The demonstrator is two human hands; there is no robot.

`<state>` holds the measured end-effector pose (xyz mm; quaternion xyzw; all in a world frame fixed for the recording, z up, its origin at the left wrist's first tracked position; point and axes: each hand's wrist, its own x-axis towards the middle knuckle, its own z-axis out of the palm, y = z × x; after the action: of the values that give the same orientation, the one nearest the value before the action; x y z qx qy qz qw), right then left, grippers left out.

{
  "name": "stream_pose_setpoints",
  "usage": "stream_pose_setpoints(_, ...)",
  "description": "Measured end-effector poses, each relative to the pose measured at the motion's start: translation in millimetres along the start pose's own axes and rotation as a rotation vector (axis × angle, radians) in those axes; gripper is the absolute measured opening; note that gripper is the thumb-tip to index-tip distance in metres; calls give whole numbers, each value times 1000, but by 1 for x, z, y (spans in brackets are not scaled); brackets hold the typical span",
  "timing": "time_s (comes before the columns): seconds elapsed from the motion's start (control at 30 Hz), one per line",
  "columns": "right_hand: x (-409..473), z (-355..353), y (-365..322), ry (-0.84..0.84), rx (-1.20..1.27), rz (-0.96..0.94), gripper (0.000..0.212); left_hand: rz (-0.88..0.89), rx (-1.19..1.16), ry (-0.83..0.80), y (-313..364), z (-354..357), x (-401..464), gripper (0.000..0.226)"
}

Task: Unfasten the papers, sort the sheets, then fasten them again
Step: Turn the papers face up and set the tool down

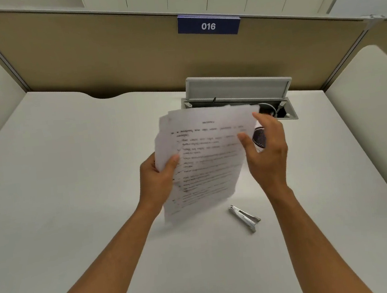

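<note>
Fingers of left hand point(157, 176) pinched on papers point(203, 155) held above desk point(71, 184) | right hand point(264, 149) spread beside edge | risk: loose sheets fanned, slipped onto stapler point(244, 217)

We record one sheaf of white printed papers point(209, 154), several sheets slightly fanned at the upper left corner, held tilted above the counter point(71, 184) and blurred. We also list one small metal stapler point(244, 218) lying closed on the counter, just below the sheaf's lower right corner.
</note>
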<state>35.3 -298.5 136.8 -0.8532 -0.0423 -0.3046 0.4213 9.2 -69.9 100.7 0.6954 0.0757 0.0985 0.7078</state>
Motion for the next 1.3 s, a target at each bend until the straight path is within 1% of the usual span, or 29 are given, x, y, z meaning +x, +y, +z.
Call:
stream_pose_setpoints(0.07, -31, 0, 15, 25, 22, 141, 42, -145, -123, 85, -8, -2, 4, 9)
stream_pose_setpoints(0.1, -48, 0, 26, -21, -4, 199, 40, -201, -169, 110, -13, -4, 6, 10)
stream_pose_setpoints(0.17, -86, 1, 50, -240, -132, 312, 41, -282, -208, 141, -25, -6, 7, 12)
stream_pose_setpoints(0.23, -120, 1, 74, -478, -294, 406, 51, -353, -208, 170, -39, -8, 5, 12)
stream_pose_setpoints(0.27, -134, 0, 83, -560, -349, 432, 55, -389, -196, 190, -46, -8, 3, 11)
stream_pose_setpoints(0.3, -144, 0, 90, -618, -390, 440, 56, -420, -180, 210, -53, -9, 1, 10)
stream_pose_setpoints(0.37, -157, 2, 98, -679, -456, 416, 54, -463, -149, 243, -64, -10, -2, 10)
stream_pose_setpoints(0.5, -155, 5, 105, -670, -477, 416, 47, -536, -142, 268, -81, -13, -8, 11)
stream_pose_setpoints(0.63, -152, 0, 114, -703, -445, 402, 48, -561, -129, 314, -91, -20, -10, 10)
stream_pose_setpoints(0.73, -148, -5, 120, -676, -447, 427, 48, -566, -120, 328, -96, -25, -11, 11)
stream_pose_setpoints(0.8, -145, -6, 121, -603, -443, 476, 46, -581, -113, 318, -100, -26, -12, 11)
stream_pose_setpoints(0.87, -138, -6, 118, -481, -400, 523, 40, -594, -114, 315, -104, -24, -16, 12)
stream_pose_setpoints(0.97, -124, 2, 106, -300, -253, 607, 30, -621, -114, 311, -109, -18, -22, 15)
stream_pose_setpoints(1.03, -117, 11, 95, -244, -137, 659, 25, -645, -118, 311, -113, -12, -27, 16)
stream_pose_setpoints(1.1, -113, 24, 84, -257, 5, 681, 24, -661, -138, 312, -116, -5, -32, 14)
stream_pose_setpoints(1.2, -112, 50, 66, -331, 246, 773, 23, -673, -159, 298, -119, 5, -42, 11)
stream_pose_setpoints(1.23, -113, 59, 61, -364, 294, 797, 22, -676, -155, 293, -120, 9, -46, 11)
stream_pose_setpoints(1.3, -117, 74, 53, -451, 314, 780, 21, -681, -146, 281, -121, 15, -54, 11)
